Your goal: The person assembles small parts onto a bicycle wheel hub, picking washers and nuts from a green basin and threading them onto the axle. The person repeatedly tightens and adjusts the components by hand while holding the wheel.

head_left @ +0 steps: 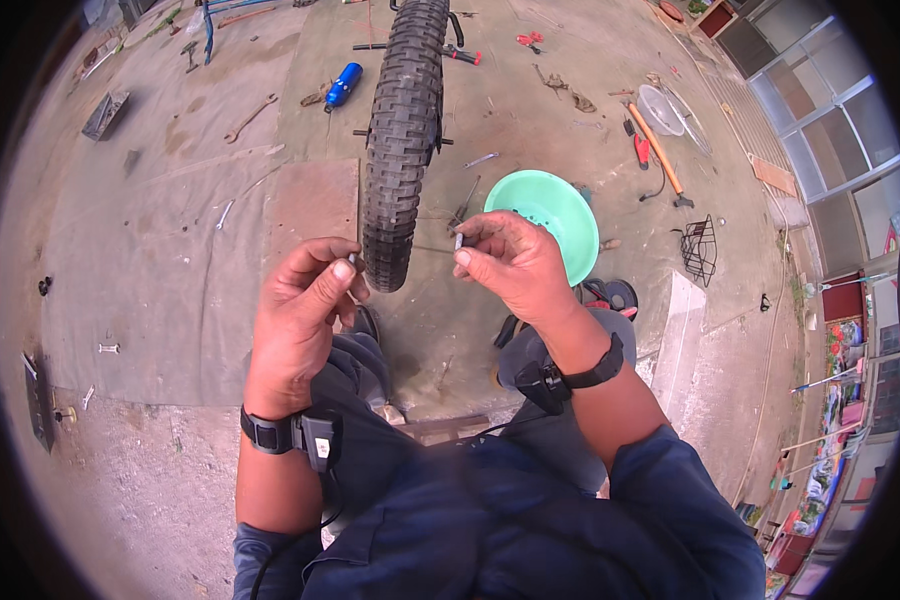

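Observation:
A knobby black bicycle tire (pixel 402 150) stands upright in front of me, its near end between my hands. On its left side, my left hand (pixel 308 290) pinches a small metal piece (pixel 352 258) between thumb and fingertips; most of it is covered. To the right of the tire, my right hand (pixel 515 255) grips a short grey metal cylinder (pixel 459 241) by thumb and forefinger. Neither piece shows clearly enough to tell its exact kind. Just behind my right hand is a green plastic basin (pixel 577 225) holding several small dark parts.
Around the tire lie a blue bottle (pixel 344 86), an open-end wrench (pixel 250 118), a smaller wrench (pixel 225 214) and an orange-handled tool (pixel 655 148). A clear bowl (pixel 660 110) sits far right, with a black wire rack (pixel 698 248) nearer. A dark tray (pixel 106 115) is at far left.

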The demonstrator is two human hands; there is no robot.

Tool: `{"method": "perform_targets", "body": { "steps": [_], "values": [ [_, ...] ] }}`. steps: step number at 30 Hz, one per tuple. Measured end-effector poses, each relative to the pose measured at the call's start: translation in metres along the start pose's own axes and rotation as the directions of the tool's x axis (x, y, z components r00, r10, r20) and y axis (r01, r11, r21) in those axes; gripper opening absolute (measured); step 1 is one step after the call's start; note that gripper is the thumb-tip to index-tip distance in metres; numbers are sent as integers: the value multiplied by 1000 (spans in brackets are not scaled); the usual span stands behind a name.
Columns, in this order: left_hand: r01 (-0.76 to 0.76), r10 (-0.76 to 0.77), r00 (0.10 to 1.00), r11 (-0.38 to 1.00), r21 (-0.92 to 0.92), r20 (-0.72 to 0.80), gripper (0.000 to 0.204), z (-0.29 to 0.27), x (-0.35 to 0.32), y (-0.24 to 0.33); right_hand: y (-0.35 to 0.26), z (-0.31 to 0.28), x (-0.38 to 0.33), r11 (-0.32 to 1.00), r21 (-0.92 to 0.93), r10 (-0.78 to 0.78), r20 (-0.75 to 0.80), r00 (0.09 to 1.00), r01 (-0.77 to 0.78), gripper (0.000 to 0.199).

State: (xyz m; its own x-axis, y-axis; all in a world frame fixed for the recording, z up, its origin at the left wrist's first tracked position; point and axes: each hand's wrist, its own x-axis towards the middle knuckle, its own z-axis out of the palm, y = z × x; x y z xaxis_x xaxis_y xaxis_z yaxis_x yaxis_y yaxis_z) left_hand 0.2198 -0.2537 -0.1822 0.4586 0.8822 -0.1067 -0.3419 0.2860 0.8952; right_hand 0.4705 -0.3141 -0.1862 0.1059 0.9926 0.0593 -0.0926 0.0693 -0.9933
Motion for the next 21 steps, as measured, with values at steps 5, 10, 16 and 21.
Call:
{"method": "perform_targets", "body": {
  "steps": [5, 10, 16, 21],
  "values": [
    [-196, 187, 961, 980, -24, -204, 24, -34, 83, 27, 28, -55, 65, 993, 69, 106, -117, 987, -99, 26],
    [-102, 117, 962, 992, 71, -248, 25, -60, 177, 8, 59, -88, 116, 985, 60, 172, -137, 976, -165, 27],
    [95, -65, 948, 992, 81, -313, 28, -89, 232, -40, 80, -108, 135, 968, -5, 245, -191, 950, -251, 30],
    [231, -148, 946, 932, 280, -287, 24, -80, 249, -52, 94, -120, 150, 963, 11, 265, -240, 934, -270, 28]
  ]
}}
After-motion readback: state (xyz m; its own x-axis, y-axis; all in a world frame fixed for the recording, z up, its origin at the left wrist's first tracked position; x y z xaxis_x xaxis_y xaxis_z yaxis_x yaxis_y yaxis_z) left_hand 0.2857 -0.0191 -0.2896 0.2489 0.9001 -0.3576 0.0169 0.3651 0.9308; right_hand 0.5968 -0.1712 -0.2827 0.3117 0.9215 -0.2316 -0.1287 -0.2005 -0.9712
